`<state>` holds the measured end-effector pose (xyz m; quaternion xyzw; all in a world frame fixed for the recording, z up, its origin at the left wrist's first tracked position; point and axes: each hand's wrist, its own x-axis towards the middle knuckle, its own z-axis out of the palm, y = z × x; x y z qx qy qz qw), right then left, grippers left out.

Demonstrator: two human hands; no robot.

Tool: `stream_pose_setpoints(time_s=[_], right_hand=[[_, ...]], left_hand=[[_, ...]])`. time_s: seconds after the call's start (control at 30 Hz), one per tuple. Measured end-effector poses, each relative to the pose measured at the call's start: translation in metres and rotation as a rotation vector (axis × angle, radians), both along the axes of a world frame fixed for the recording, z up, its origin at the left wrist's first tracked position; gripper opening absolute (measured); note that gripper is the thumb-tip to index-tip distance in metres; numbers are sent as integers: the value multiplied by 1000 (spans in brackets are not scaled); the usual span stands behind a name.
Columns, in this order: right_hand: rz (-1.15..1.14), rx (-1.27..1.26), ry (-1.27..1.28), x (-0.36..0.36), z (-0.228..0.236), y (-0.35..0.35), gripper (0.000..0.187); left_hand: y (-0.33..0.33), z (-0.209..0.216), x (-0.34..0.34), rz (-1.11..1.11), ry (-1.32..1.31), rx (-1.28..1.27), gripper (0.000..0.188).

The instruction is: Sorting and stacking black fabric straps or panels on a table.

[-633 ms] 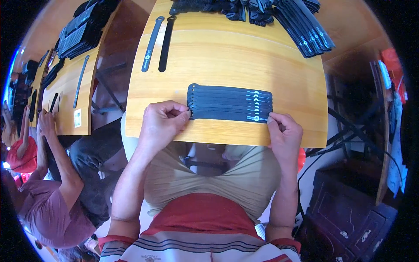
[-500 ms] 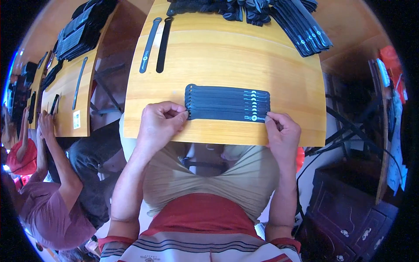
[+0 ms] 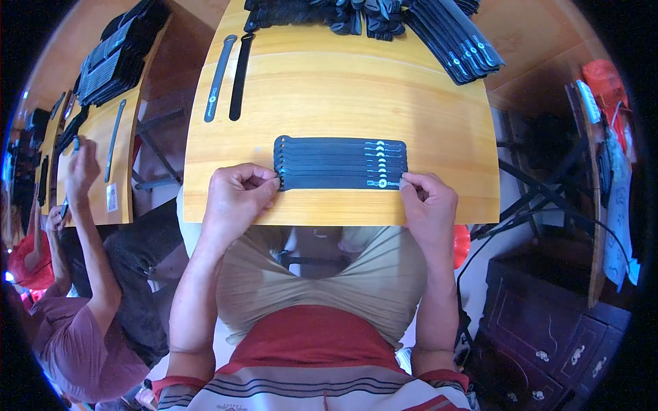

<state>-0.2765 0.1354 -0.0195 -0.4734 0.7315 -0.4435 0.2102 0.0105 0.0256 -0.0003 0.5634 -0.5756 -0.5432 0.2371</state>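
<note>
A row of overlapping black hook-and-loop cable straps [image 3: 329, 163] lies fanned on the wooden table near its front edge. Each has a slotted, rounded tab at the left and a pale printed mark toward the right. My left hand [image 3: 238, 198] pinches the tab end of the nearest strap between thumb and fingers. At the opposite end, the thumb and forefinger of my right hand [image 3: 432, 200] are closed on that same strap's corner. Farther off at the left lie two single straps, a grey printed one [image 3: 220, 79] and a plain black one [image 3: 241, 77].
Bundled straps [image 3: 456, 41] and a dark heap of more [image 3: 301, 15] fill the table's [image 3: 343, 89] far edge. To the left, a co-worker's hand [image 3: 82, 168] works at another table [image 3: 123, 198] holding stacked straps. A dark drawer cabinet [image 3: 541, 322] stands at lower right.
The whole view has shifted, so the table and straps appear slightly farther left. Both my hands keep their places at the strap ends. The co-worker's hand has lifted away from the other one.
</note>
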Motion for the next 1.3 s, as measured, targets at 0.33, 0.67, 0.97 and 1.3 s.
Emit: stream_pose_setpoints(time_s=[0.33, 0.67, 0.97, 1.3], right_hand=[[-16, -4, 88, 4, 5, -2, 11], [-39, 34, 328, 9, 14, -1, 12], [71, 272, 697, 33, 36, 1, 22], [388, 56, 804, 71, -1, 15, 60]], left_hand=[[1, 9, -3, -15, -20, 3, 7], [-1, -2, 1, -86, -109, -178, 11], [23, 20, -8, -415, -583, -1041, 30], [40, -8, -1, -705, -667, -1102, 67]])
